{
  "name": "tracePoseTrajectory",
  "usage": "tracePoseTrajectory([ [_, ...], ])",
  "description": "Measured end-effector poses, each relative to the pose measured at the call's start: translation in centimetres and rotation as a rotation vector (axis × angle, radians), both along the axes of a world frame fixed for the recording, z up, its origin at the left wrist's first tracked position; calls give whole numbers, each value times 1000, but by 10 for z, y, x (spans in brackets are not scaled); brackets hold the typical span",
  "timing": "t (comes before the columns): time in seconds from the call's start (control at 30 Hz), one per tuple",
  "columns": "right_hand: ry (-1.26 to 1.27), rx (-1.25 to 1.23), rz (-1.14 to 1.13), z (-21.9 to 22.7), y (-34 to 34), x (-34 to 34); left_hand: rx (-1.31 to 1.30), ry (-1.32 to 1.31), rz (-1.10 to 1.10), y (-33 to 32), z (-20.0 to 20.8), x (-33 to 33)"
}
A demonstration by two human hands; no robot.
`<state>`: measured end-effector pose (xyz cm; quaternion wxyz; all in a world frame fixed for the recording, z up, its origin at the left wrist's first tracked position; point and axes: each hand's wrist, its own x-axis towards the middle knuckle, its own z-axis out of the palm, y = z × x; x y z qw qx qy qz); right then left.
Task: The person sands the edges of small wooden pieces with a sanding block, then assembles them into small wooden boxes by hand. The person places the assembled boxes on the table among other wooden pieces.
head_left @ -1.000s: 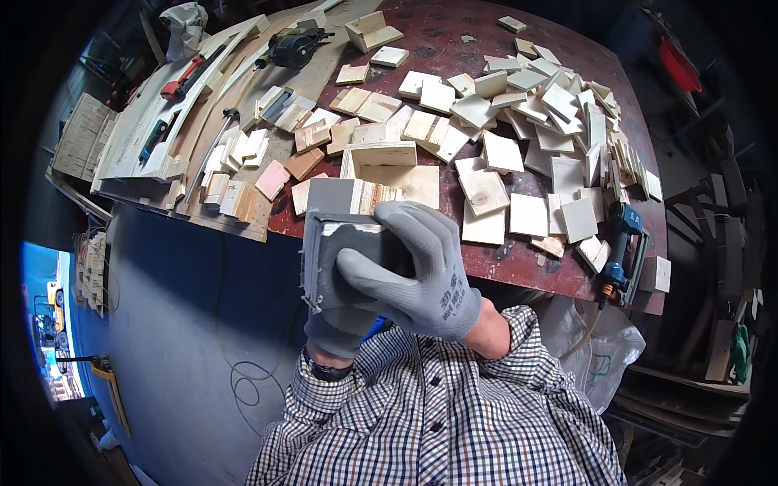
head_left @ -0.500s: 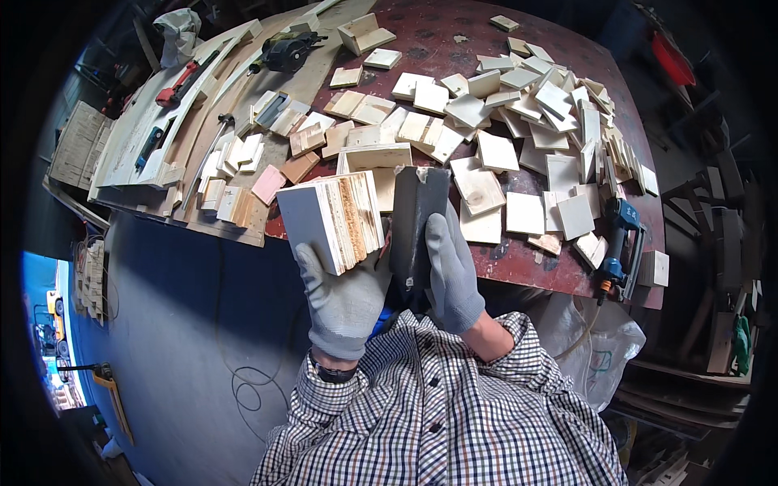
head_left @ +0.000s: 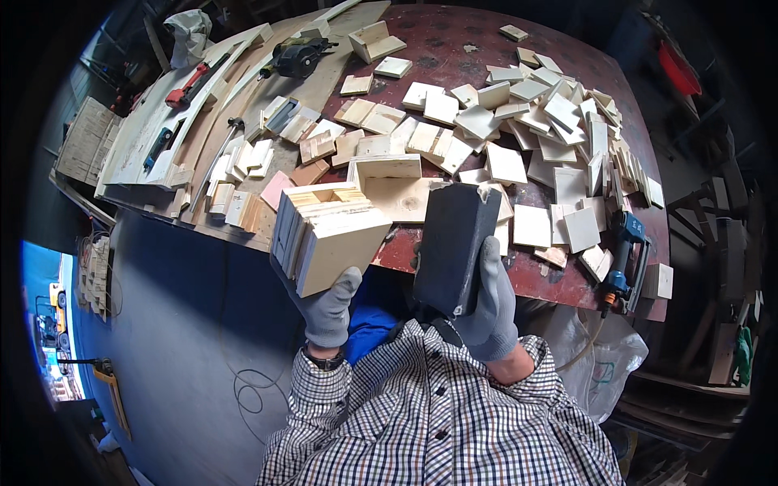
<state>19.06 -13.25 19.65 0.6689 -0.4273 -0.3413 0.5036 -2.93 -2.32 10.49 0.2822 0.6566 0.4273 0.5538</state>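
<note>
In my gloved left hand (head_left: 326, 312) rests a stack of thin wooden boards (head_left: 344, 243), its thumb pressed along the stack's near side. A dark grey rectangular block (head_left: 455, 247) is gripped by my gloved right hand (head_left: 493, 312), whose fingers lie along the block's right side. Both are held up just off the table's front edge, with a gap between them. Behind them on the table, two joined wooden pieces form an open corner (head_left: 397, 190). The underside of the stack is hidden by the left hand.
A heap of small wooden boards (head_left: 559, 121) covers much of the red table (head_left: 438, 40). A blue nail gun (head_left: 624, 255) with a hose lies at its right front. Long planks, a red tool (head_left: 186, 89) and a black power tool (head_left: 296, 57) are at the left.
My hands have moved apart. The stack in my left hand has turned so a broad board face shows, and the grey block has tilted and shows its broad face.
</note>
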Motion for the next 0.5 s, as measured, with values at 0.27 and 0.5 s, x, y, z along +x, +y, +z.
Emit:
tracePoseTrajectory([
  [0.27, -525, 238, 95, -35, 0, -12, 151, 465, -374, -43, 9, 4],
  [0.5, -773, 436, -52, -36, 0, 23, 16, 174, -280, -37, 36, 19],
])
